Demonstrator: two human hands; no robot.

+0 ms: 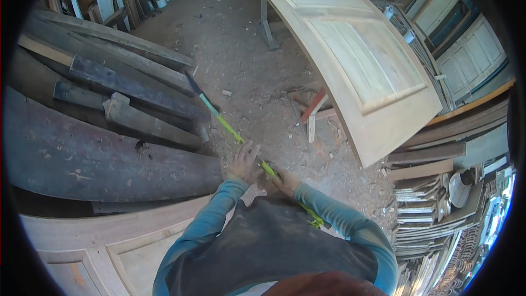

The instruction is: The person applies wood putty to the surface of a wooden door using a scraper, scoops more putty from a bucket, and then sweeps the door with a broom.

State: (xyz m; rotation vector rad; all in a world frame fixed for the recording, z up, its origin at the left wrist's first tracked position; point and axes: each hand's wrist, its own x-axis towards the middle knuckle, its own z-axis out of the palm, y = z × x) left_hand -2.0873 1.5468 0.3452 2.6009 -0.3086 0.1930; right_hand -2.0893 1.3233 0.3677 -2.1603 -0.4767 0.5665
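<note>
A long, thin lime-green pole-like tool slants across in front of my body. Beyond the green it has a teal stretch and then a dark, slightly curved tip, which reaches toward the stacked boards on the left. My left hand is closed over its middle, fingers partly hiding it. Closer to my body, my right hand wraps around the same tool. Its lower green end shows below my right wrist, beside my dark apron. The tool's exact kind cannot be made out.
A pale panelled door lies raised on supports ahead to the right. Dark boards are stacked at the left, above another panelled door. Timber pieces fill the right side. Wood chips litter the floor.
</note>
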